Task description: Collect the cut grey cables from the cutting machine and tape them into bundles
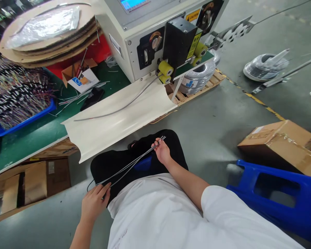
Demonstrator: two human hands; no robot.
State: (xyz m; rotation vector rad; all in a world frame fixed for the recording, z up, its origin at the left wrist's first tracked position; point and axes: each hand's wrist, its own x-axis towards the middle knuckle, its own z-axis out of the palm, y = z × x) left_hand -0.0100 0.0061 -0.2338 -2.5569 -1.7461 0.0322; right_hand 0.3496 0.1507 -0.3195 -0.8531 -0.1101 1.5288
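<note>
I hold a few thin gray cables (134, 161) above my lap, stretched at a slant between my hands. My right hand (161, 149) has its fingers clamped on them close to their far ends, which poke out just past my fingertips. My left hand (96, 200) has its fingers curled together on the same cables nearer my body.

Ahead of my knees, a cream trough (119, 129) slopes out from the machine (134, 45), and a single gray cable (129, 103) lies along it, one end at the yellow rollers (166, 68). To the left, the green counter (114, 77) carries a small open carton (84, 81), loose wire pieces and a blue tray (28, 121) heaped with wires. A blue plastic stool (274, 221) stands to my right, near a cardboard box (282, 145).
</note>
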